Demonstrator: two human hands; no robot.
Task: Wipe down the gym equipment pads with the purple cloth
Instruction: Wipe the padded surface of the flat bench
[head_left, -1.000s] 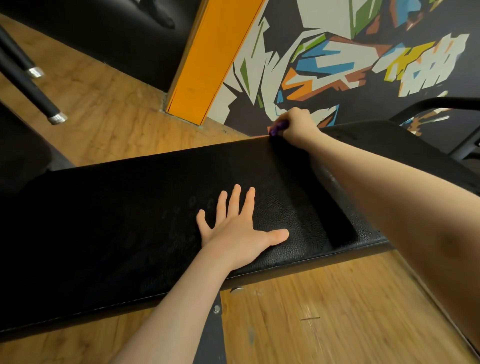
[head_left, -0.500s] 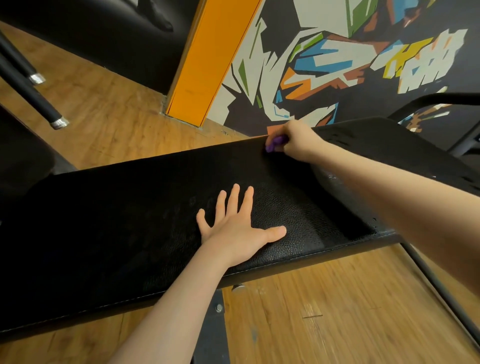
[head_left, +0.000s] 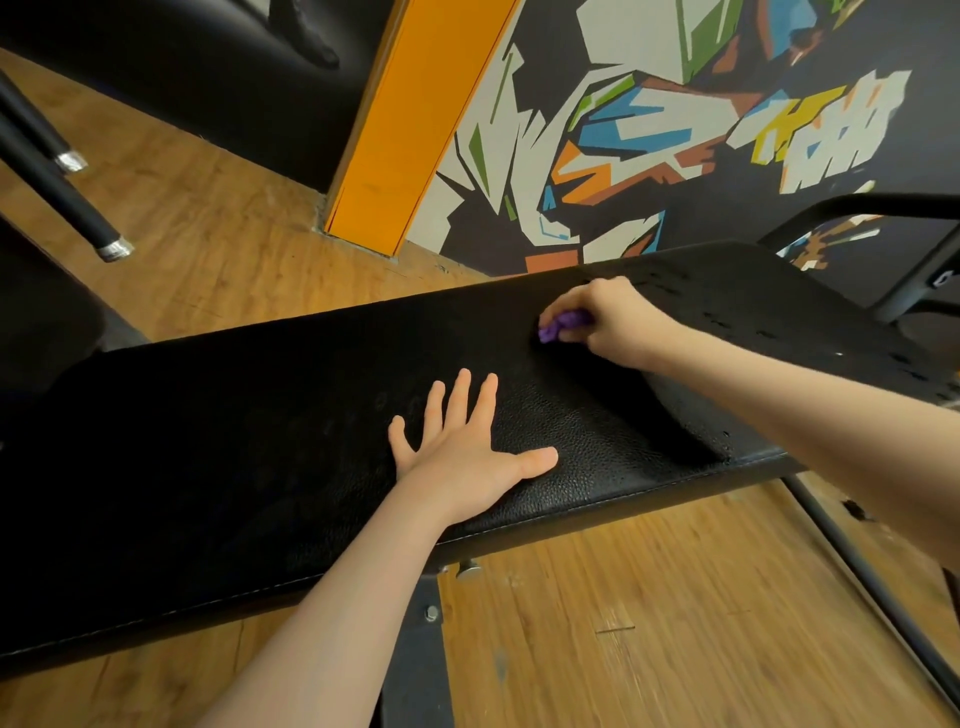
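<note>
A long black padded bench (head_left: 249, 457) runs across the view, its leather surface dark and slightly textured. My left hand (head_left: 467, 457) lies flat on the pad near its front edge, fingers spread and straight. My right hand (head_left: 610, 319) grips a bunched purple cloth (head_left: 561, 325) and presses it on the pad a little in from the far edge. Only a small fold of the cloth shows past my fingers. A second black pad (head_left: 769, 306) joins on the right, speckled with damp marks.
Wooden floor (head_left: 649, 623) lies under the bench, with a black metal support post (head_left: 421, 649) below my left arm. An orange pillar (head_left: 415, 124) and a painted mural wall (head_left: 675, 119) stand behind. Black bars (head_left: 67, 202) with silver tips angle in at left; a black frame tube (head_left: 852, 208) curves at right.
My right hand has drawn the purple cloth from the pad's far edge toward me across the surface. My left hand has stayed flat in the same place.
</note>
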